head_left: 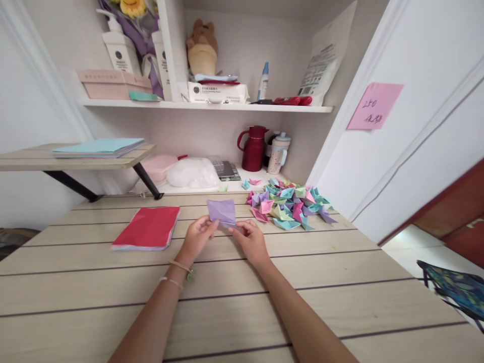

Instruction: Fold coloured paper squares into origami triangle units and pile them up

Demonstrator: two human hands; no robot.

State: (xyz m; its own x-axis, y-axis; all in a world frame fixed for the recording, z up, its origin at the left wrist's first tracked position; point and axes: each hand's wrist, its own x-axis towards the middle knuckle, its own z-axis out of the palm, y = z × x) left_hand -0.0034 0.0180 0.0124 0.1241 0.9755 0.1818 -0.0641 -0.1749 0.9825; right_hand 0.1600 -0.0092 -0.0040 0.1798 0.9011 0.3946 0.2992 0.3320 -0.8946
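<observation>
From my end, I see the purple paper (221,209) held up just above the tabletop, between the two hands. The left hand (198,236) pinches its lower left corner between thumb and fingers; the right hand (250,241) pinches the lower right edge. The fingertips behind the sheet are hidden from me, and I can't make out how the strip along its bottom edge is folded. Both forearms are cut off by the lower border. In the heap of paper boats (289,205) to the right, many overlap, so I can't count them. A dark bottle (268,151) is mostly hidden behind a speckled cup (278,155), next to a dark red jug (254,148). What lies inside the cloudy plastic bag (193,173) is unclear to me.

The table (234,312) is pale wood crossed by dark grooves. A red-topped stack of paper (147,228) lies on it to the left, well apart from the heap. A small raised shelf (22,155) carries a blue-topped stack (99,145). Above the back of the table, a white shelf (159,105) bears a plush toy (203,53). A pink note (375,106) with handwriting sticks to the right wall.
</observation>
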